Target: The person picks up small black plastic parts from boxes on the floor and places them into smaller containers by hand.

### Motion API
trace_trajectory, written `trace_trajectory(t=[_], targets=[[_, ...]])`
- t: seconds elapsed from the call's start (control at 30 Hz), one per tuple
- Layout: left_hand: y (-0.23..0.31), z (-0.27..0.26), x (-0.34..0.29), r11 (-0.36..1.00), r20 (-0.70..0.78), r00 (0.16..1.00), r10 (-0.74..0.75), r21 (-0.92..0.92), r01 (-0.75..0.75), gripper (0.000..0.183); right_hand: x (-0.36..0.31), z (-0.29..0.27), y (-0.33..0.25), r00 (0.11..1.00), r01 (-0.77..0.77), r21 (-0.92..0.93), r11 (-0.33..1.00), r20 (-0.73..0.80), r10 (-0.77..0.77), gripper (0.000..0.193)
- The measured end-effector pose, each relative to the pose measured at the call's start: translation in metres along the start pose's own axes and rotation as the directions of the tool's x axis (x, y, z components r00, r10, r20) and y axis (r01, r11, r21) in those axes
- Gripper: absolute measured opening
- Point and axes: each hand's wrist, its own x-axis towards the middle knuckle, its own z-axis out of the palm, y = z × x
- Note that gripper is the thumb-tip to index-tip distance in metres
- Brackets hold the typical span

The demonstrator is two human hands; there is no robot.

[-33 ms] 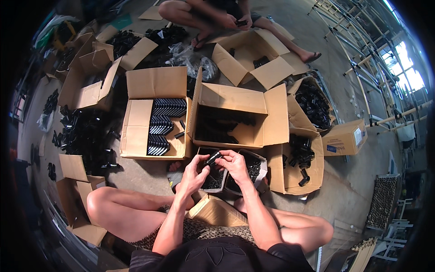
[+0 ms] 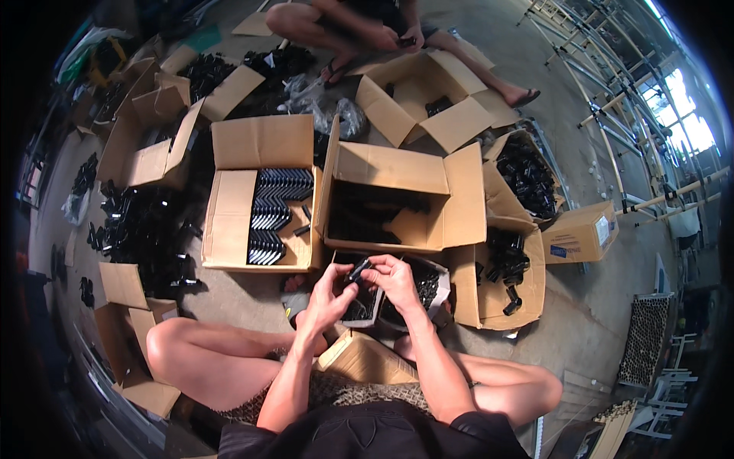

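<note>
Between my two hands, above two small open bins, is a short black fitting (image 2: 359, 270). My left hand (image 2: 327, 298) pinches its near left end with thumb and fingers. On its far right end, the fingertips of my right hand (image 2: 395, 281) are closed too. Small dark parts fill the left bin (image 2: 358, 307) and the right bin (image 2: 427, 280); my hands and wrists partly cover both. Just beyond stands an open carton (image 2: 394, 164) with dark pieces inside. To its left, another carton (image 2: 222, 222) holds black fittings stacked in neat rows, plus a few loose ones.
Right of the bins, a carton (image 2: 466, 287) contains loose black fittings; a closed box (image 2: 577, 236) lies beyond it. Heaped black fittings (image 2: 141, 229) cover floor at left. Another person's hands (image 2: 409, 38) work over an open carton (image 2: 382, 107). Pipe racks (image 2: 612, 115) stand at right.
My hands stay in place on the black fitting, which has turned slightly. The other person's hands have shifted a little.
</note>
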Motion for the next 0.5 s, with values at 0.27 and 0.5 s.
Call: trace_trajectory(t=[0.27,0.5], targets=[[-0.026,0.011,-0.002,0.733,-0.019,0.941,-0.337,-0.632,0.25,0.024,-0.003,-0.023,-0.022,0.969,-0.126,-0.071,0.989,-0.221,0.108,0.025],[-0.031,0.02,0.001,0.595,0.012,0.893,-0.45,-0.742,0.309,0.019,-0.046,-0.09,0.132,0.98,-0.198,-0.913,0.358,-0.178,0.09,0.035]])
